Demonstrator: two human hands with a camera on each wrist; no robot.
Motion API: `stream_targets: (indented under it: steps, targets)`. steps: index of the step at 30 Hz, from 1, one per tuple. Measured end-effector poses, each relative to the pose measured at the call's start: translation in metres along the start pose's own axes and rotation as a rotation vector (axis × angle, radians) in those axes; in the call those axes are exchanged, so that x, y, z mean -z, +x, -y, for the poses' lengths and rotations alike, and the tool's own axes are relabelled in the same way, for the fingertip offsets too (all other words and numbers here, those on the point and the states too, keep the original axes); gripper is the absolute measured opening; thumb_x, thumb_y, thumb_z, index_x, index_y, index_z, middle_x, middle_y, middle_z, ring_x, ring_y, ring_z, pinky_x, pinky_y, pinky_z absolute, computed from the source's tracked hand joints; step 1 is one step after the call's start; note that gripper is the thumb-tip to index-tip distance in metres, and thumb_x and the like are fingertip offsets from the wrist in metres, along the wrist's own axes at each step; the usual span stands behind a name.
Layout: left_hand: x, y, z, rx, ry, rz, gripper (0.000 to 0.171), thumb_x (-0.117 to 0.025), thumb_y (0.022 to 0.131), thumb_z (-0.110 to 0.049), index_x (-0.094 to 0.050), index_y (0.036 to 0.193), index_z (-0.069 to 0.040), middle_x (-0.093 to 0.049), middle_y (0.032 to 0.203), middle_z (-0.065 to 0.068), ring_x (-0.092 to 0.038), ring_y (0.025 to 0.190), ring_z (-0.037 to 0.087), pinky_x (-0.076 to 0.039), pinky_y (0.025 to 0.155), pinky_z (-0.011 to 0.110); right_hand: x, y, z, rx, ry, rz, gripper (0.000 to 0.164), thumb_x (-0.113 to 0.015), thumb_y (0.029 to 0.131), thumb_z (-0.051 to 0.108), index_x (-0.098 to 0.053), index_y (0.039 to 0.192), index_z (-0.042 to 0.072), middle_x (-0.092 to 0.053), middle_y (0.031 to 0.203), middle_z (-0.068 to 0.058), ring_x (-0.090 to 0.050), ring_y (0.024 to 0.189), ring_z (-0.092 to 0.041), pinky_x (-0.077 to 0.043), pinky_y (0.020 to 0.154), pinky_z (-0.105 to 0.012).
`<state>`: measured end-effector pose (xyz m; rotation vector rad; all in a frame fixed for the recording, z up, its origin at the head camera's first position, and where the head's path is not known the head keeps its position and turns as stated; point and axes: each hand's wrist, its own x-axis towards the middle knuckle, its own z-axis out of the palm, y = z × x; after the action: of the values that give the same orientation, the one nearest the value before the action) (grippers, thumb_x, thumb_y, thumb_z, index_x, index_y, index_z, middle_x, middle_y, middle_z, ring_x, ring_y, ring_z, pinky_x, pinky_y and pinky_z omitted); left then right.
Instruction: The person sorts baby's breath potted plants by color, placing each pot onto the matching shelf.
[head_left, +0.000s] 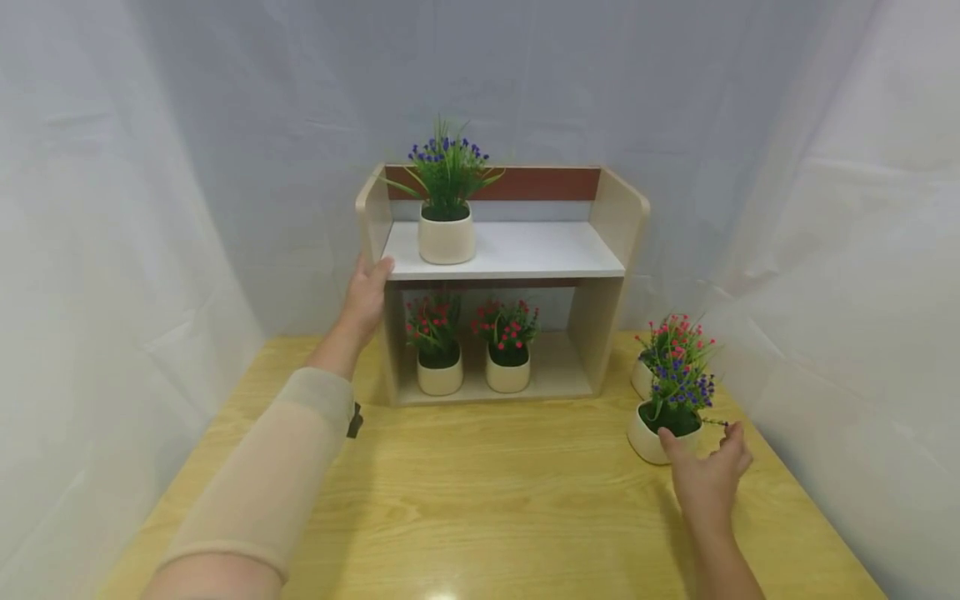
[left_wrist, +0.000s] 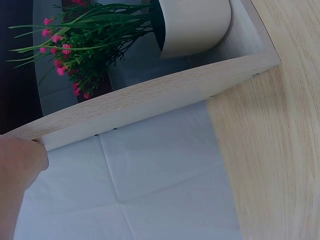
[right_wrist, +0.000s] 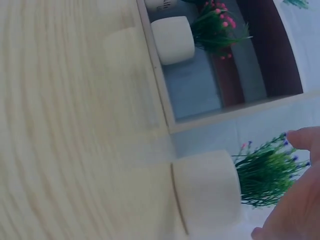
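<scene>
My left hand (head_left: 365, 298) grips the left side panel of a small two-tier shelf (head_left: 517, 250), thumb at the front edge and the other fingers hidden behind. In the left wrist view, part of that hand (left_wrist: 20, 160) lies against the panel's edge. My right hand (head_left: 707, 479) is at a white pot with purple flowers (head_left: 652, 442) on the right of the table, thumb and fingers spread apart around its near side. The right wrist view shows the hand (right_wrist: 295, 195) beside the plant's foliage, with a gap between palm and pot (right_wrist: 207, 192).
A purple-flowered pot (head_left: 447, 240) stands on the upper board, towards the left. Two red-flowered pots, one left (head_left: 440, 377) and one right (head_left: 508, 373), stand on the lower board. Another red-flowered pot (head_left: 641, 379) is partly hidden behind the right one. White sheeting (head_left: 525, 83) surrounds the wooden table (head_left: 465, 483).
</scene>
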<state>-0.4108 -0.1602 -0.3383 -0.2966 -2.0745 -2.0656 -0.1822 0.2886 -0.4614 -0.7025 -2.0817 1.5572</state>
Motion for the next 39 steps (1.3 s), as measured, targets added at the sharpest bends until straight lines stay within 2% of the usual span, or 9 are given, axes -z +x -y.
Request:
stream_targets:
  steps: [6, 10, 15, 17, 22, 27, 33, 39]
  targets:
    - [0.001, 0.000, 0.001, 0.007, 0.007, -0.001, 0.070, -0.048, 0.114, -0.037, -0.016, 0.175, -0.023, -0.019, 0.183, 0.012, -0.013, 0.171, 0.031, -0.006, 0.141, 0.054, -0.007, 0.010, -0.008, -0.094, -0.030, 0.126, 0.129, -0.081, 0.098, 0.039, 0.019, 0.171, 0.007, 0.013, 0.178, -0.028, -0.009, 0.162, -0.063, -0.020, 0.131, -0.075]
    - [0.000, 0.002, 0.001, 0.015, -0.003, -0.005, 0.070, -0.048, 0.114, -0.037, -0.016, 0.175, -0.023, -0.020, 0.183, 0.011, -0.014, 0.171, 0.031, -0.007, 0.141, 0.054, -0.014, 0.021, -0.016, -0.100, -0.067, 0.159, 0.133, -0.082, 0.097, 0.041, 0.024, 0.169, 0.003, 0.020, 0.176, -0.032, -0.011, 0.160, -0.065, -0.020, 0.130, -0.077]
    - [-0.001, 0.004, 0.003, 0.005, 0.006, 0.000, 0.070, -0.048, 0.114, -0.037, -0.016, 0.174, -0.023, -0.021, 0.183, 0.011, -0.015, 0.171, 0.032, -0.007, 0.141, 0.055, -0.024, 0.034, -0.026, -0.092, -0.113, 0.136, 0.137, -0.083, 0.095, 0.042, 0.025, 0.166, -0.004, 0.018, 0.174, -0.039, -0.015, 0.158, -0.065, -0.027, 0.128, -0.076]
    - [0.000, 0.003, 0.003, 0.005, 0.012, -0.004, 0.070, -0.048, 0.114, -0.037, -0.016, 0.174, -0.023, -0.021, 0.182, 0.011, -0.015, 0.171, 0.032, -0.007, 0.141, 0.055, -0.029, 0.037, -0.029, -0.099, -0.100, 0.119, 0.137, -0.083, 0.095, 0.041, 0.025, 0.166, -0.004, 0.016, 0.174, -0.039, -0.015, 0.159, -0.064, -0.028, 0.129, -0.075]
    - [0.001, 0.003, 0.004, 0.005, 0.003, -0.007, 0.070, -0.048, 0.114, -0.037, -0.014, 0.175, -0.023, -0.020, 0.183, 0.011, -0.014, 0.171, 0.031, -0.006, 0.141, 0.055, -0.040, 0.041, -0.033, -0.117, 0.002, 0.042, 0.133, -0.086, 0.092, 0.028, 0.018, 0.169, -0.002, 0.010, 0.177, -0.035, -0.012, 0.163, -0.060, -0.023, 0.134, -0.068]
    - [0.000, 0.004, 0.003, -0.002, -0.004, -0.003, 0.070, -0.047, 0.115, -0.036, -0.013, 0.175, -0.025, -0.018, 0.183, 0.011, -0.012, 0.171, 0.032, -0.005, 0.141, 0.056, -0.046, 0.044, -0.033, -0.122, 0.011, -0.022, 0.127, -0.087, 0.089, 0.022, 0.007, 0.171, -0.004, 0.001, 0.177, -0.035, -0.014, 0.162, -0.058, -0.020, 0.136, -0.068]
    - [0.000, 0.002, 0.000, 0.019, 0.010, -0.013, 0.072, -0.048, 0.114, -0.039, -0.012, 0.175, -0.028, -0.018, 0.183, 0.010, -0.013, 0.171, 0.031, -0.007, 0.141, 0.054, -0.047, 0.043, -0.031, -0.135, 0.039, -0.022, 0.124, -0.088, 0.089, 0.019, 0.002, 0.171, -0.004, -0.002, 0.176, -0.036, -0.018, 0.160, -0.060, -0.019, 0.136, -0.068]
    - [0.000, 0.002, 0.001, 0.009, -0.003, -0.010, 0.070, -0.049, 0.114, -0.036, -0.015, 0.175, -0.025, -0.022, 0.182, 0.013, -0.016, 0.170, 0.032, -0.009, 0.141, 0.053, -0.044, 0.036, -0.032, -0.124, 0.064, -0.005, 0.119, -0.089, 0.087, 0.014, -0.007, 0.171, -0.005, -0.012, 0.172, -0.040, -0.027, 0.155, -0.060, -0.024, 0.135, -0.066]
